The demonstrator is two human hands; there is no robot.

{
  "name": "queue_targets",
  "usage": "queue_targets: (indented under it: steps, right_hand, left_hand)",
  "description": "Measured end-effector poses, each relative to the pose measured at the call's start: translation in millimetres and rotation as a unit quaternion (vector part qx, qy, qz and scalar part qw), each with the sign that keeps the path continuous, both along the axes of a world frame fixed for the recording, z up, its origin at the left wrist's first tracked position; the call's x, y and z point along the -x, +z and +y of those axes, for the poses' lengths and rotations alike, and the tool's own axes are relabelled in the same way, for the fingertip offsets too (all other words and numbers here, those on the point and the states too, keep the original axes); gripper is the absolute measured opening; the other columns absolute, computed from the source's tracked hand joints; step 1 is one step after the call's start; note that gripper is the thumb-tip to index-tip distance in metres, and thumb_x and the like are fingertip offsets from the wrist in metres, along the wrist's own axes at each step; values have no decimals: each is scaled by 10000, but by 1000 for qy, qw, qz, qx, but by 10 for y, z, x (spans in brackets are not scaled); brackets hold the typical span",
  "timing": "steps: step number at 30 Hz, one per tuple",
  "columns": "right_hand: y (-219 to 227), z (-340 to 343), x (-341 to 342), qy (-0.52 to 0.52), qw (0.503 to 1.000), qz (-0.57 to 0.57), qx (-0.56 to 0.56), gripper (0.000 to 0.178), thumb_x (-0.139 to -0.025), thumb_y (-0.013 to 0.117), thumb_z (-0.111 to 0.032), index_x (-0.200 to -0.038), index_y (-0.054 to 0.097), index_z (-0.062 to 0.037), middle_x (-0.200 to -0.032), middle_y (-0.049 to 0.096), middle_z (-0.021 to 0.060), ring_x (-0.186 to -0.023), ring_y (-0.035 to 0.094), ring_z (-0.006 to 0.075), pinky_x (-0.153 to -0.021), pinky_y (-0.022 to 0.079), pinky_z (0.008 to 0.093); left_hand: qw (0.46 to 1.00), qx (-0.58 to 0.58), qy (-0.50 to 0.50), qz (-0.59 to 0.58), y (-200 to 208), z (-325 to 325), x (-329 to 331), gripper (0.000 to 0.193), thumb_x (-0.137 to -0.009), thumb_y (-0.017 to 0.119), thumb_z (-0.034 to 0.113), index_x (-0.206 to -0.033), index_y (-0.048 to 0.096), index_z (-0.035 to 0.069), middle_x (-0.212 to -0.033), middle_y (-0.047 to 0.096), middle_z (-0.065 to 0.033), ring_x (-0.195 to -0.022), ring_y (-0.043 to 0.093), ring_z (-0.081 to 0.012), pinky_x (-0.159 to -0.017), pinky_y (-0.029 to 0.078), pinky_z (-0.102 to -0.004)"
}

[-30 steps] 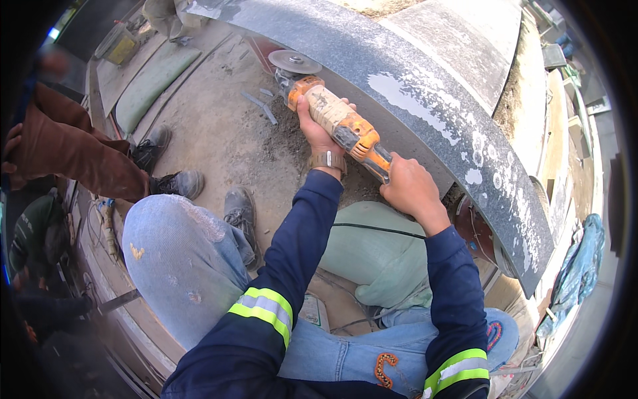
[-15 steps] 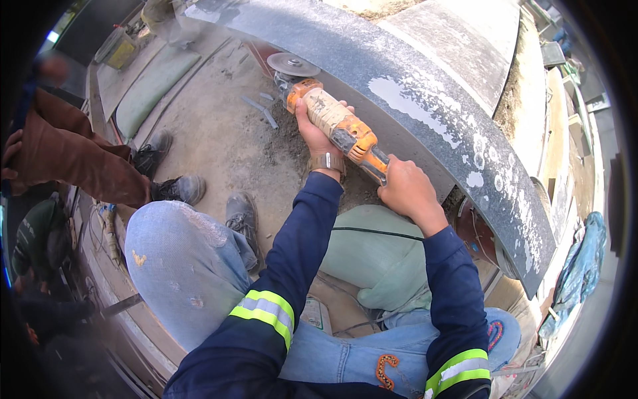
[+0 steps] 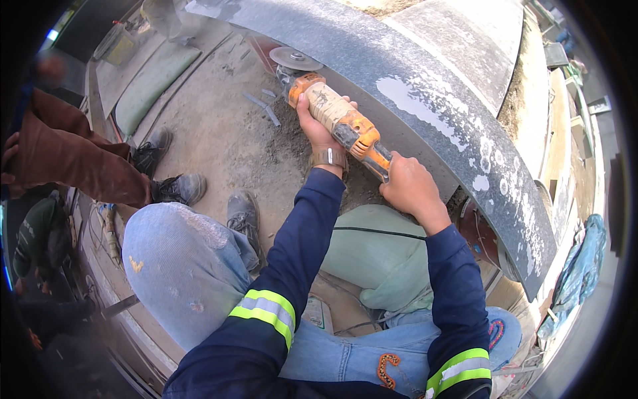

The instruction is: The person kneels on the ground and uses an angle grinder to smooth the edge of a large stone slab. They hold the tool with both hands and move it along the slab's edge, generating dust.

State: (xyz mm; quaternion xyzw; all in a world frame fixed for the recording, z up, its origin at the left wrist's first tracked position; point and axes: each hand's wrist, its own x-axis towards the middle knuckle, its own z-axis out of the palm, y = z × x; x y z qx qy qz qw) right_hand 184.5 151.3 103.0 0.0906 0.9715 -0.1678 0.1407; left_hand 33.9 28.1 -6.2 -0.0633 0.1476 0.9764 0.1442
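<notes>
Both your left hand [image 3: 318, 134] and right hand [image 3: 413, 189] are grasping the orange grinder [image 3: 329, 110], the left nearer the disc [image 3: 296, 60], the right on the rear handle [image 3: 379, 161]; its long axis is slanting forward-left, the disc lying near the grey slab [image 3: 399, 83].

dusty ground [image 3: 219, 113], a stone slab [image 3: 345, 50] and an angle grinder [image 3: 329, 110] mark this as a construction site.

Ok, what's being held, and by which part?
An orange, tan and black angle grinder: left hand around its tan-wrapped middle, right hand on its rear end.
</notes>
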Motion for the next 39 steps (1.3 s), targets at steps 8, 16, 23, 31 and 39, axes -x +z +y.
queue_targets:
  steps: [8, 16, 23, 31, 39]
  right_hand:
    - [23, -36, 57, 2, 1000, 2, -6, 274, -767, 671, -90, -1008, 628, 34, -906, 708, 266, -865, 711, 443, -781, 581, 519]
    - [15, -55, 96, -1, 1000, 5, -4, 264, -777, 649, -80, -1014, 631, 34, -909, 710, 265, -869, 712, 441, -787, 580, 518]
    - [41, -67, 111, -3, 1000, -1, -2, 268, -779, 647, -84, -1020, 633, 34, -914, 712, 263, -874, 714, 437, -787, 582, 514]
    - [77, -38, 19, -7, 1000, -2, -4, 262, -773, 647, -82, -1012, 632, 24, -909, 709, 256, -879, 710, 439, -785, 575, 520]
    - [21, 27, -70, 2, 1000, 12, -5, 234, -771, 659, -86, -983, 624, 8, -911, 707, 242, -888, 706, 436, -795, 572, 517]
  left_hand:
    - [1000, -20, -8, -2, -27, -32, 65, 695, -890, 515, 720, -1211, 540, 104, -963, 653, -195, -826, 688, -360, -653, 590, -498]
    - [1000, -15, -7, -25, 24, -45, 75, 679, -908, 497, 701, -1215, 534, 97, -972, 647, -194, -826, 684, -357, -662, 587, -500]
    - [1000, -12, -1, -21, 33, -42, 87, 660, -915, 486, 697, -1208, 533, 107, -958, 641, -189, -811, 682, -345, -640, 584, -482]
    - [1000, 1, 5, -25, 78, -2, 5, 683, -908, 487, 719, -1200, 519, 103, -930, 641, -188, -785, 683, -342, -627, 589, -467]
    - [1000, -4, 9, -20, 104, 24, -83, 665, -907, 498, 706, -1194, 526, 107, -917, 639, -190, -770, 688, -343, -631, 597, -463]
